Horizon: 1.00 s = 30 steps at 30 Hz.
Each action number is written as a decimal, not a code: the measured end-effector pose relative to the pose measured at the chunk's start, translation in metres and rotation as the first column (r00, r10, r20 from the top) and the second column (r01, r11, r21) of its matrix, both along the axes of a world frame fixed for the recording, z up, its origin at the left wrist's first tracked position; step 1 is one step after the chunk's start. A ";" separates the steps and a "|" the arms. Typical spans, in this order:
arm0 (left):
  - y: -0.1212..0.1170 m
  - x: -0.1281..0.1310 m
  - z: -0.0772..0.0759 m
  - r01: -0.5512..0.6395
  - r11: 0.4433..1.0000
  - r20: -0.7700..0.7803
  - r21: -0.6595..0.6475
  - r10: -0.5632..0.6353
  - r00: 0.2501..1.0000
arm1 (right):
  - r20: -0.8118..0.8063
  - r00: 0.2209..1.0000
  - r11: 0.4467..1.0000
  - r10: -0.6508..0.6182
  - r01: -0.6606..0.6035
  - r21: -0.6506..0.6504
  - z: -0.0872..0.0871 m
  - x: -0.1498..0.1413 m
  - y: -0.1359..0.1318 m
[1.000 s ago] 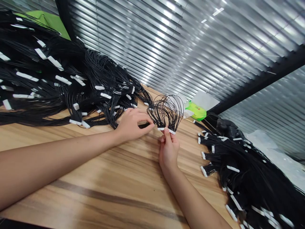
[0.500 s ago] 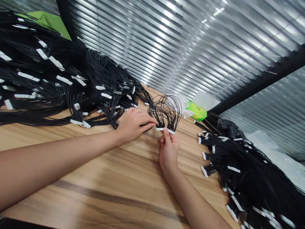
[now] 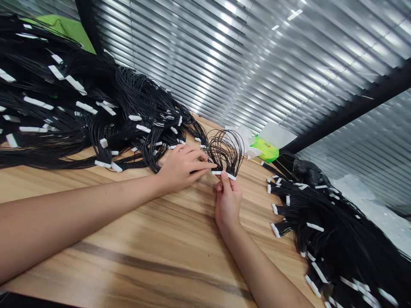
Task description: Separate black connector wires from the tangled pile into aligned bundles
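Note:
My right hand [image 3: 228, 204] pinches the white connectors of a wire harness [image 3: 226, 147] between thumb and fingers. Two white connector ends sit side by side in that grip, and the thin black wires arch up from them in a loose loop. My left hand [image 3: 183, 167] comes in from the left, fingers stretched out and nothing visible in its grasp. Its index fingertip touches the wires just above the left connector. The undersides of the fingers on both hands are hidden.
A large heap of black wire harnesses [image 3: 141, 96] with white connectors covers the table's left. Another pile [image 3: 340, 222] lies at the right. Behind my hands are a green packet [image 3: 266, 149] and white paper. A corrugated metal wall [image 3: 205, 55] rises behind the wooden table [image 3: 144, 252].
My left index finger has stretched to the right, from beside the wires onto them by the connector. The wire loop has narrowed slightly. My right hand keeps its grip almost unmoved.

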<state>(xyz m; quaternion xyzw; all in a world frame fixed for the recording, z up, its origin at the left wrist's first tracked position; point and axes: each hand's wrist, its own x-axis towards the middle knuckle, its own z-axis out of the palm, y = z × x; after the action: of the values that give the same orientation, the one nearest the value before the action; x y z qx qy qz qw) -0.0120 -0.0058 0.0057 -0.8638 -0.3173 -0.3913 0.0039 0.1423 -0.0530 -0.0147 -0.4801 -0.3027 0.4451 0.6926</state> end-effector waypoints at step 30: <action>0.007 -0.003 0.001 0.052 0.995 -0.049 0.079 -0.048 0.998 | 0.024 0.999 1.000 0.025 -0.025 -0.012 -0.001 0.000 -0.002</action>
<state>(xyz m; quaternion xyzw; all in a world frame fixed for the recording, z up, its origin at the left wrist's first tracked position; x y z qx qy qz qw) -0.0147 0.0011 0.0064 -0.8796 -0.2794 -0.3834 0.0364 0.1421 -0.0549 -0.0154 -0.4855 -0.3145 0.4495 0.6806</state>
